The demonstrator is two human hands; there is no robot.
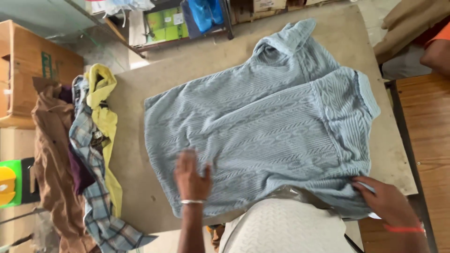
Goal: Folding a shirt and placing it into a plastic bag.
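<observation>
One pale blue cable-knit sweater [262,126] lies flat on the table [136,187]. Left hand [191,177] presses it, fingers spread; right hand [386,201] pinches its five-o'clock edge.

A sweater [262,126] lies spread flat on the table [140,197], filling its middle. The left hand [191,177] rests on the sweater's near left part, and the right hand [386,201] is at its near right corner. Left of the sweater, a heap of clothes [89,154] hangs over the table's left edge. A cardboard box [28,65] stands farther left.
</observation>
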